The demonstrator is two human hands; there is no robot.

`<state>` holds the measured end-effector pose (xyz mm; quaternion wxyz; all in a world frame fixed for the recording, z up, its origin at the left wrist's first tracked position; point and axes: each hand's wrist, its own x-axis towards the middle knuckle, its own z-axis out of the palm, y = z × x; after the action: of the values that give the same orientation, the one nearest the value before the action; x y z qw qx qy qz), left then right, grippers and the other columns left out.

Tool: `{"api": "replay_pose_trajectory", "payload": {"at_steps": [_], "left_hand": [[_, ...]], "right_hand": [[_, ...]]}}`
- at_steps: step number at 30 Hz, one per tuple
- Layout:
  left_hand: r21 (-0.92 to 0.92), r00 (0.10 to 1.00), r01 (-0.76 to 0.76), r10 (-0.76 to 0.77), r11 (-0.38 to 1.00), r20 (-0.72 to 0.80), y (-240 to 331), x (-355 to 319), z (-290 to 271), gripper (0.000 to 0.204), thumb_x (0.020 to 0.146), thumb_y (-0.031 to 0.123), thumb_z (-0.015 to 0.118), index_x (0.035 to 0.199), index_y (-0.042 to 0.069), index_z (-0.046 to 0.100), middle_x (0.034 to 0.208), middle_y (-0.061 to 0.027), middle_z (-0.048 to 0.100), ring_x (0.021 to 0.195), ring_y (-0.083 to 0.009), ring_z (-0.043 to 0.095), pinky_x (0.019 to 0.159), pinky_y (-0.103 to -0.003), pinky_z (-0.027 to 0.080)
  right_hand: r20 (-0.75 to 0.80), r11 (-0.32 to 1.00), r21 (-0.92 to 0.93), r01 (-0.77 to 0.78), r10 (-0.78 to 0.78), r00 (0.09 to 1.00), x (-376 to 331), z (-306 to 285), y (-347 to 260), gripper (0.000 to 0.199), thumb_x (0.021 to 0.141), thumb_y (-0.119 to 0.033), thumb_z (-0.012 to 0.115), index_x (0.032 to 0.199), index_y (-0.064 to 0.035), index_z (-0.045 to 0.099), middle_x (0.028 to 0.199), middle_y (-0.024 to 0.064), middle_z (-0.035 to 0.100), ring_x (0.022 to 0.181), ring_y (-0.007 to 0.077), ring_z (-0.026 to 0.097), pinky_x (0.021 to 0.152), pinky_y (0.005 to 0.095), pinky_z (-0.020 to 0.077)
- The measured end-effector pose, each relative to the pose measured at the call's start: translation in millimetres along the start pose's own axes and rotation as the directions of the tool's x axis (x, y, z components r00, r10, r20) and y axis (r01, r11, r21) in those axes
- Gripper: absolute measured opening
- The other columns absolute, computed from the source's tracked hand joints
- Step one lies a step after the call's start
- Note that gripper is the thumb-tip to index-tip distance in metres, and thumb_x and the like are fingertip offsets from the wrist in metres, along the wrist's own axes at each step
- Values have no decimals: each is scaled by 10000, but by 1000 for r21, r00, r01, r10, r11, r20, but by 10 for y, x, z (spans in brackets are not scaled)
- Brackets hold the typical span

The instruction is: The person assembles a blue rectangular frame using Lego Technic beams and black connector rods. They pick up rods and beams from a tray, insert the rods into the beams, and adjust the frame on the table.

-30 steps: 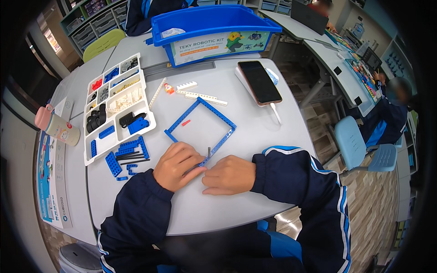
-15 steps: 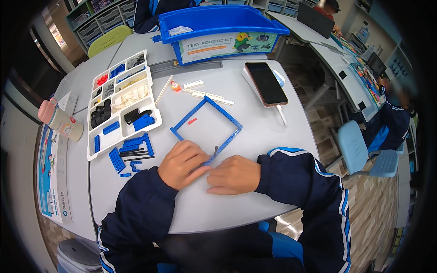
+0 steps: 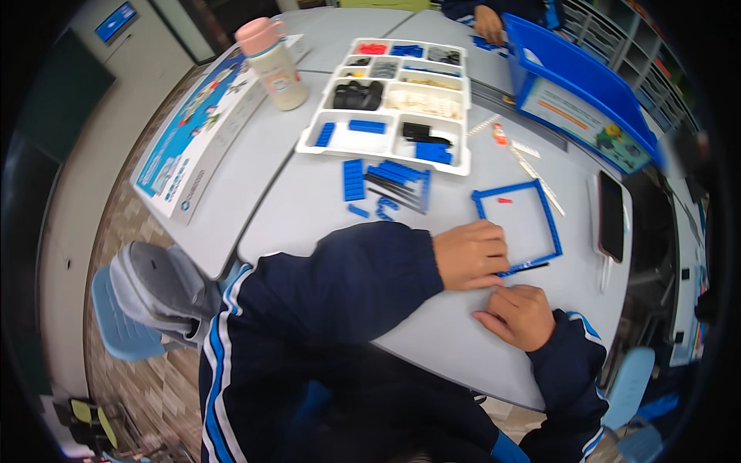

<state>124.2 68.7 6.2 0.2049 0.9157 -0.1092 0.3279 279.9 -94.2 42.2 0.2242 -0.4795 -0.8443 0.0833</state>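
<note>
Frame (image 3: 550,220) lay off the tray's (image 3: 370,142) near right corner, left hand (image 3: 472,256) at the frame's near edge, right hand (image 3: 521,316) just beside, both grips unclear; fitting seemed in hand, calling for steadiness next.

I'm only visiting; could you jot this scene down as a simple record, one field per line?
Left hand: over the near-left corner of a blue frame; its grip is hidden
Right hand: just below that corner; contact unclear
Inside frame: small red piece
Along near edge: dark rod
Left of frame: loose blue pieces
Beyond those pieces: white compartment tray
Right of frame: dark phone
Beyond frame: blue bin
Far left: pink-lidded bottle
</note>
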Motion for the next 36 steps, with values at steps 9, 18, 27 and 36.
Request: {"api": "replay_pose_trajectory", "payload": {"at_steps": [9,18,27,36], "left_hand": [[427,990,79,-122,901,73,474,78,-558,313,834,259,749,1069,64,676,1088,-59,649,1136,-254,587,1013,-441,461],[496,581,712,-813,497,-19,265,-637,-1508,326,759,153,855,1060,100,741,1001,-82,663,1016,-302,592,907,-394,509],[422,762,564,-644,710,64,117,-700,-1225,333,744,59,838,1050,89,710,1039,-72,631,1003,-299,573,886,-398,504],[317,792,576,-611,753,14,215,-670,-1105,244,789,52,785,1006,66,675,999,-87,614,976,-317,590,888,-421,502]], "right_hand": [[12,998,28,-61,61,998,17,-10,-17,244,814,-183,810,731,-72,610,669,81,573,573,288,598,545,392,472],[-10,997,34,-74,74,997,20,4,-24,259,827,-181,800,711,-73,595,664,89,572,571,301,589,545,399,474],[-7,999,4,-39,40,999,19,-22,-19,248,854,-205,780,757,-82,587,684,79,569,597,291,605,557,393,484],[-53,1000,1,-5,5,999,-6,22,6,300,872,-219,779,739,-85,545,636,71,520,551,278,570,523,384,454]]}}
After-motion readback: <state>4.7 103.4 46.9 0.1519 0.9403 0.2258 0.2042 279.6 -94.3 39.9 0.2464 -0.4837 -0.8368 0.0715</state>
